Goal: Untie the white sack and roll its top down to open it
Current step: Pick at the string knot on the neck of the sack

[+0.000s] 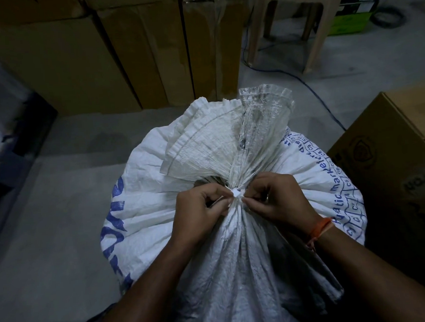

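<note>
Storeroom — stacked cardboard boxes (117,55), bare concrete floor (49,218).

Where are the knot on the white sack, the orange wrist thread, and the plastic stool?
knot (237,193): head view, on the white tie at the gathered neck.
orange wrist thread (321,226): head view, on the band across the right wrist.
plastic stool (317,36): head view, on its front right leg.

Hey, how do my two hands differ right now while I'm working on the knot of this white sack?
The left hand has a bare wrist; the right hand has an orange thread band at its wrist. The left hand comes at the knot from the left with its fingers curled under; the right hand comes from the right, its knuckles up. Both pinch at the white tie on the gathered neck of the white sack.
</note>
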`<state>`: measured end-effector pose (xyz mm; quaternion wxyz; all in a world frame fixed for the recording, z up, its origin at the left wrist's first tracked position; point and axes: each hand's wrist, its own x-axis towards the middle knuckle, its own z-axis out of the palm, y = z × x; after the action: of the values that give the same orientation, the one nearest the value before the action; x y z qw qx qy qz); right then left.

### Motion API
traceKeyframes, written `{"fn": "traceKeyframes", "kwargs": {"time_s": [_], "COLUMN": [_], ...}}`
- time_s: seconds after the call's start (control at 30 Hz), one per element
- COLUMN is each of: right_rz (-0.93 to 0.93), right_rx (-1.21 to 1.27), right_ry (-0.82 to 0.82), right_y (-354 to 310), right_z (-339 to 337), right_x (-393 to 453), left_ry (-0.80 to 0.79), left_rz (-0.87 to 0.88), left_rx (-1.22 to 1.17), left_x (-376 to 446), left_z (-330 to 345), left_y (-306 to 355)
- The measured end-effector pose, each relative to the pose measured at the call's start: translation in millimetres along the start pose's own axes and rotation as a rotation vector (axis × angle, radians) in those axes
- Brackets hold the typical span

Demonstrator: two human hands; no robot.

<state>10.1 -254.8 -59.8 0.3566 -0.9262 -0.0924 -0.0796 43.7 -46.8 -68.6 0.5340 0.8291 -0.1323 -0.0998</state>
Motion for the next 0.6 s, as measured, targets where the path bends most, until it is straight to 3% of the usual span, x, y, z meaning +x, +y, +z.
{"fn": "traceKeyframes", "kwargs": {"time_s": [0.6], "right_rz": [0.031], "right_rx": [-0.019], "right_ry": [-0.044], "right_y": [-1.0], "right_z": [-9.7], "right_x": [0.1], "left_ry": [-0.003], "left_rz": [0.004], "left_rx": [0.049], "left_x": [0.7], "left_z": [-3.9], "left_y": [9.5]}}
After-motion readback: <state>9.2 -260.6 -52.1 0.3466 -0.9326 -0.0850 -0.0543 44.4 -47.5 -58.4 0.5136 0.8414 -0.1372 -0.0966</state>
